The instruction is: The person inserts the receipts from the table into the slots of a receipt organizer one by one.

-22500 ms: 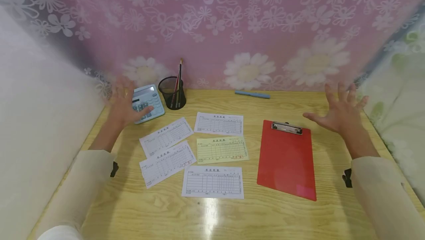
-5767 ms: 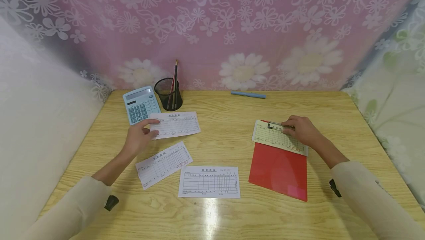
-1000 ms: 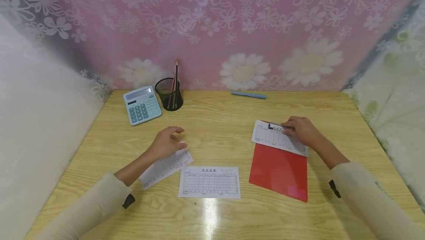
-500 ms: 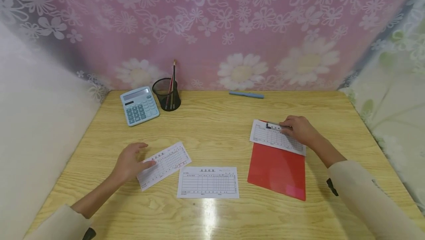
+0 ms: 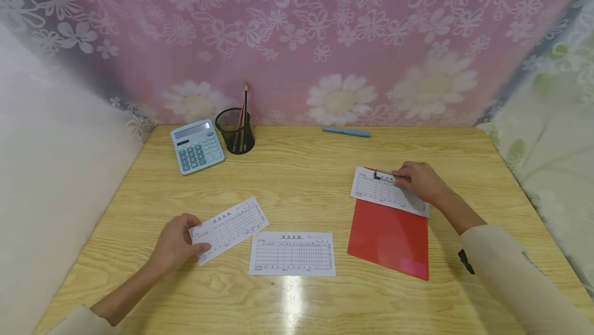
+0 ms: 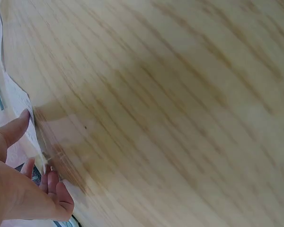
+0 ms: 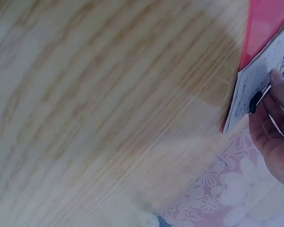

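Note:
At the left of the table in the head view, my left hand [image 5: 172, 245] spans the left end of a tilted white receipt slip [image 5: 232, 228]. Its thumb lies over the slip and its curled fingers are at the edge; the left wrist view shows the slip's end [image 6: 22, 106] between them. A second white receipt slip [image 5: 292, 255] lies flat beside it. On the right, my right hand [image 5: 419, 183] pinches the metal clip [image 7: 265, 92] of a red clipboard [image 5: 390, 237]. White receipt slips [image 5: 382, 190] lie across the clipboard's top, with their upper edge under the clip.
A light blue calculator [image 5: 197, 147] and a black mesh pen cup [image 5: 236, 131] holding several pencils or brushes stand at the back left. A blue pen [image 5: 346, 132] lies near the table's back edge. A floral cloth [image 5: 287, 41] hangs behind the table.
My left hand has come back leftward, down onto the left end of the tilted slip. My right hand keeps to the clip. Earlier, the slips now at the clipboard lay on the table.

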